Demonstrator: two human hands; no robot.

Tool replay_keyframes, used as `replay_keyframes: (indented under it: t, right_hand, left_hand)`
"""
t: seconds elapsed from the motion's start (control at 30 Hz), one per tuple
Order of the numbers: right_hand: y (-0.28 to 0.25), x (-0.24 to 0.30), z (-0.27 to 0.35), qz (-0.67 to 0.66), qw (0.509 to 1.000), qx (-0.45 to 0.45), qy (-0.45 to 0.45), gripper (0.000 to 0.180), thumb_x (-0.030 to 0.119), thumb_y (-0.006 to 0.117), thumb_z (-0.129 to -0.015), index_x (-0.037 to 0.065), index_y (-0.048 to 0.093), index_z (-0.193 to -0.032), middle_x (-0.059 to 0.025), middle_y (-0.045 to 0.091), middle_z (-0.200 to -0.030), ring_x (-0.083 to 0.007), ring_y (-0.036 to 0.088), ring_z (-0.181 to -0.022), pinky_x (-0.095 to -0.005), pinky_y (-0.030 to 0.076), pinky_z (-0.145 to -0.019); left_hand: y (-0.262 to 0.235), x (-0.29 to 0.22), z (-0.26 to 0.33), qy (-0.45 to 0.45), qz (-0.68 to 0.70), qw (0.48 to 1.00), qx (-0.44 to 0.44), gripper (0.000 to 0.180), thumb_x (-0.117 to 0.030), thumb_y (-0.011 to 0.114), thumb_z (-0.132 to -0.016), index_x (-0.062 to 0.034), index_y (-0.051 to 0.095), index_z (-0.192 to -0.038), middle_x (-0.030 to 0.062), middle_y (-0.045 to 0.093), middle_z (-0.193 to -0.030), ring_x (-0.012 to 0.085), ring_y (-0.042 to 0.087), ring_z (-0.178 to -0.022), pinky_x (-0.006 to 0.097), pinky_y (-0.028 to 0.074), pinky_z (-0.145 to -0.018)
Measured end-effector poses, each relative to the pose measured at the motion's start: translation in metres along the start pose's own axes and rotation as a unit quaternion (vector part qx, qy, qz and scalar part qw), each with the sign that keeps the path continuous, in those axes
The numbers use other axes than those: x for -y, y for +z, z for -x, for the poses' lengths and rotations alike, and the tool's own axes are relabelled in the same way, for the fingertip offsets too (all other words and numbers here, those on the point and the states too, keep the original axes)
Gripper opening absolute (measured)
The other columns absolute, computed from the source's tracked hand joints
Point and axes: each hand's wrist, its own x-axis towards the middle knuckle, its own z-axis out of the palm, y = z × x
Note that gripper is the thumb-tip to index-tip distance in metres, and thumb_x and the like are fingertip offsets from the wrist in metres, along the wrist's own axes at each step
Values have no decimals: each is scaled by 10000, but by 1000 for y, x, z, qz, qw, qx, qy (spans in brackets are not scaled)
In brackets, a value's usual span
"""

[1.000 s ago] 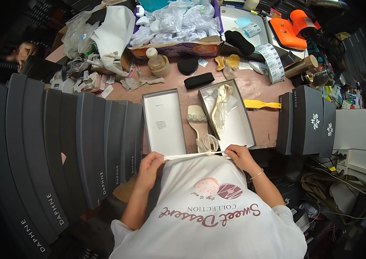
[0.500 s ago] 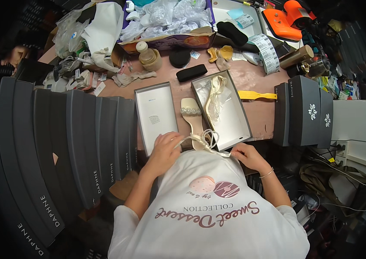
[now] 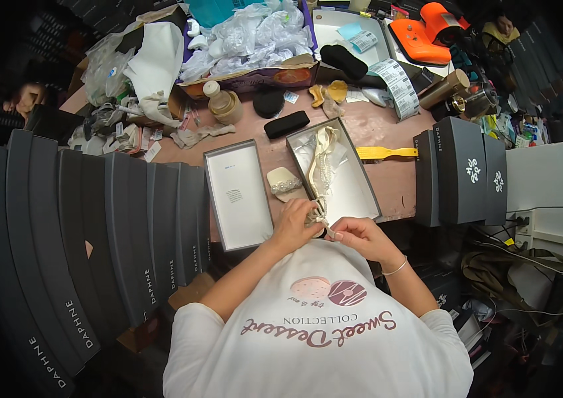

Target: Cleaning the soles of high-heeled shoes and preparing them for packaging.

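Observation:
A cream sandal (image 3: 282,180) with a beaded band across the toe lies between the two halves of a shoe box, its heel end close to my body. My left hand (image 3: 294,227) closes around its straps at the heel end, hiding much of the sandal's middle. With thumb and forefinger my right hand (image 3: 364,240) pinches the loose end of a strap, just beside the left fingers. The matching sandal (image 3: 323,159) rests with clear wrapping in the open box (image 3: 361,192) on the right. To the left lies the white-lined lid (image 3: 245,229).
Dark shoe boxes (image 3: 129,225) stand in a row at left, and more boxes (image 3: 464,172) at right. Across the back are a yellow shoehorn-like strip (image 3: 387,153), a black brush-like block (image 3: 286,124), a bottle (image 3: 223,106), a label roll (image 3: 397,89) and a carton of plastic bags (image 3: 248,79).
Both hands have come together at the sandal's heel end; my left hand moved right onto the straps, my right hand moved left. The strap stretched between them is now bunched.

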Motion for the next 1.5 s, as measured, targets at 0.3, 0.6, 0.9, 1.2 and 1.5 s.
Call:
replay_keyframes:
  t: [0.3,0.6,0.9,1.2,1.5]
  right_hand:
    - [-37,12,34,226,965,45,127,219,203,612,-895,-13,645,-920,-78,657,-857,-132,583,-771,-257,459,-715]
    - [-31,-26,-55,322,944,-71,-7,388,352,633,-860,-34,661,-876,-179,653,-794,-305,601,-698,-364,484,-667]
    - [-2,-49,-63,194,980,-34,37,200,180,699,-836,-9,642,-871,-65,617,-765,-143,552,-679,-287,456,-617]
    - [-8,-59,-81,86,992,1,87,181,139,651,-882,-11,623,-981,-6,613,-818,-61,497,-725,-241,451,-636]
    - [-9,-33,-105,464,871,126,-96,235,175,687,-808,-27,581,-862,-181,613,-831,-305,598,-746,-349,466,-649]
  left_hand:
    - [-15,7,5,-164,62,983,51,213,-162,701,-692,-13,592,-797,143,585,-768,308,584,-672,388,463,-609]
    - [-15,6,5,-24,18,992,122,138,-119,650,-785,-38,625,-893,113,580,-836,316,592,-764,384,474,-678]
    - [-20,0,17,-236,161,954,97,334,-208,725,-768,-18,624,-1022,143,657,-874,269,645,-818,364,498,-713]
    - [-5,16,22,-335,365,862,105,330,-226,731,-801,24,649,-1000,74,676,-885,108,606,-818,282,478,-746]
    - [-10,29,21,-262,322,880,231,320,-189,688,-857,7,636,-1105,44,659,-941,80,567,-866,241,463,-771]
